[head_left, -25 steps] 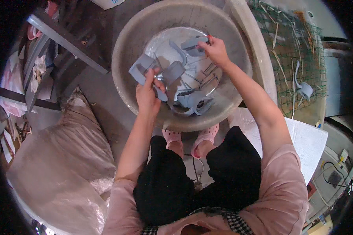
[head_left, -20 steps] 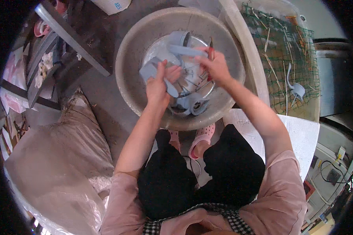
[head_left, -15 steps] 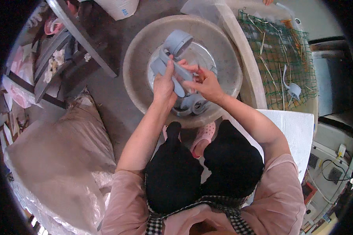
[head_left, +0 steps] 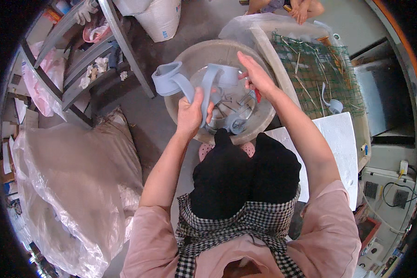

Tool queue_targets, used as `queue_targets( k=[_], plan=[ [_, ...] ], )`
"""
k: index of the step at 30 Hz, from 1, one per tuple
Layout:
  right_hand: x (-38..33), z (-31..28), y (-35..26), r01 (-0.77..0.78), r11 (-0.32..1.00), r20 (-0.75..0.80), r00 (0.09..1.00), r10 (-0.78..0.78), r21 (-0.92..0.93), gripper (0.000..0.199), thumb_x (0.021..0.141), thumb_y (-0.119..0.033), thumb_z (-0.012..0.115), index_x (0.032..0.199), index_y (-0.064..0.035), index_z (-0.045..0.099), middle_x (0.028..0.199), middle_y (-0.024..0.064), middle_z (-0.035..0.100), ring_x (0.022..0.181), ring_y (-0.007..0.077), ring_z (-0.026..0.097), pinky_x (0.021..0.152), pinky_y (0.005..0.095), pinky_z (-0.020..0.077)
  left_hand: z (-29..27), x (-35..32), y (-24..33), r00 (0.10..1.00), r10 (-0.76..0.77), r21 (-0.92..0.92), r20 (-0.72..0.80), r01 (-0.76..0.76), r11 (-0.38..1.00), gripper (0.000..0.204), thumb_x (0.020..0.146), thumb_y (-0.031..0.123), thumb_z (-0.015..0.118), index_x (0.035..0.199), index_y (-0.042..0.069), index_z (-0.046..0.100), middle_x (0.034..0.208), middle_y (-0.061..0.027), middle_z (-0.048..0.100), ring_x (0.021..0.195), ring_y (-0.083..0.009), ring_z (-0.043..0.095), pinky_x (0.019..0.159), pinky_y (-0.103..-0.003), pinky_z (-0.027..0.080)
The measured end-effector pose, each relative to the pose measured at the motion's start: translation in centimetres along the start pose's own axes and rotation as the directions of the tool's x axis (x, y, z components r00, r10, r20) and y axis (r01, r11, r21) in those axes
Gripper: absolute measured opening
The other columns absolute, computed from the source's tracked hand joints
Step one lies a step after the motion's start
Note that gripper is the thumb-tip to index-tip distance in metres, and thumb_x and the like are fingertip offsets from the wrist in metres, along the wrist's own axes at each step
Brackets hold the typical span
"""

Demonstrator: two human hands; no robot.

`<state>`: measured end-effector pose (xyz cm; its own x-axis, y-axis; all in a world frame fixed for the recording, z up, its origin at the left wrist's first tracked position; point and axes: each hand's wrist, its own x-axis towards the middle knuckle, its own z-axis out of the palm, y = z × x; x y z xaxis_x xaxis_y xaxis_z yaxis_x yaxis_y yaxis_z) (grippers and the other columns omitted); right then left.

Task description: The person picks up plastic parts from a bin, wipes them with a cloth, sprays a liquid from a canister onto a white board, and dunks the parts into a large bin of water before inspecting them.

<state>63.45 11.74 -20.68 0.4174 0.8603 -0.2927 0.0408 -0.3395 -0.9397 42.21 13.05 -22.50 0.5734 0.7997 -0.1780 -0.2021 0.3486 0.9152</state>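
Two blue-grey plastic pieces, each a wide ring on a curved strap, are in my left hand [head_left: 192,113]. The left plastic piece [head_left: 169,79] reaches past the basin's rim; the right plastic piece [head_left: 211,81] stands over the basin. Both straps are pinched between my thumb and fingers. Just right of them is my right hand [head_left: 260,79], its upper fingers stretched out, with a small red tool [head_left: 258,96] showing below the palm; its kind is unclear. Below sits a large beige basin [head_left: 177,107], holding more blue-grey pieces [head_left: 236,124] near its front side.
To the right stands a trough [head_left: 282,76] with green netting [head_left: 306,69], sticks and another blue-grey piece [head_left: 334,106]. A white board [head_left: 331,139] lies by my right arm. Left are a metal rack [head_left: 132,60] and a plastic-covered sack [head_left: 74,180]. Another person's hand [head_left: 300,13] shows at the top.
My hands have moved apart. The left has swung the plastic pieces leftward and turned them ring-up; the right has lifted off them with its fingers stretched. My view has shifted.
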Motion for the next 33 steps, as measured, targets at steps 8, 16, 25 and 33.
queue_targets(
  k=[8, 16, 25, 33],
  plan=[
    [-1.1, 0.4, -0.6, -0.297, 0.947, 0.369, 0.900, 0.233, 0.126, 0.041, 0.089, -0.042, 0.047, 0.083, -0.0017, 0.053, 0.063, 0.0051, 0.049, 0.040, 0.0103, 0.039, 0.031, 0.0225, 0.0221, 0.8, -4.4, 2.8, 0.992, 0.121, 0.171, 0.038, -0.126, 0.977, 0.045, 0.097, 0.038, 0.040, 0.077, 0.002, 0.059, 0.048, -0.0034, 0.049, 0.035, -0.0117, 0.042, 0.036, -0.025, 0.032],
    [-5.0, 3.6, -3.7, -0.167, 0.968, 0.223, 0.967, 0.124, 0.187, 0.048, 0.086, -0.047, 0.053, 0.089, 0.0008, 0.059, 0.071, 0.0107, 0.061, 0.040, 0.0103, 0.044, 0.033, 0.0231, 0.0257, -1.1, -9.1, 6.9, 0.971, 0.230, 0.507, -0.059, -0.169, 0.845, 0.027, 0.092, 0.025, 0.056, 0.074, 0.003, 0.058, 0.057, -0.0009, 0.054, 0.046, -0.0077, 0.050, 0.040, -0.023, 0.039],
    [2.7, 1.0, 6.0, 0.401, 0.294, 0.402, 0.914, -0.058, -0.868, 0.048, 0.071, -0.033, 0.073, 0.106, -0.0029, 0.059, 0.093, 0.0175, 0.065, 0.079, 0.0264, 0.064, 0.069, 0.0391, 0.0510, -19.1, -26.3, 23.9, 0.198, 0.861, 0.884, -0.468, 0.090, 0.459, 0.027, 0.085, 0.033, 0.064, 0.089, 0.006, 0.063, 0.065, 0.0017, 0.054, 0.048, -0.0043, 0.044, 0.041, -0.020, 0.031],
    [9.5, 8.2, 19.8, 0.596, 0.012, 0.596, 0.803, 0.007, -0.803, 0.041, 0.071, -0.012, 0.066, 0.110, -0.0049, 0.057, 0.114, 0.0169, 0.053, 0.094, 0.0321, 0.060, 0.077, 0.0418, 0.0509, -35.1, -35.3, 25.9, 0.108, 0.588, 0.586, -0.802, 0.337, 0.737, 0.045, 0.085, 0.047, 0.060, 0.100, 0.005, 0.066, 0.066, 0.0024, 0.050, 0.050, -0.0020, 0.042, 0.042, -0.020, 0.029]
  ],
)
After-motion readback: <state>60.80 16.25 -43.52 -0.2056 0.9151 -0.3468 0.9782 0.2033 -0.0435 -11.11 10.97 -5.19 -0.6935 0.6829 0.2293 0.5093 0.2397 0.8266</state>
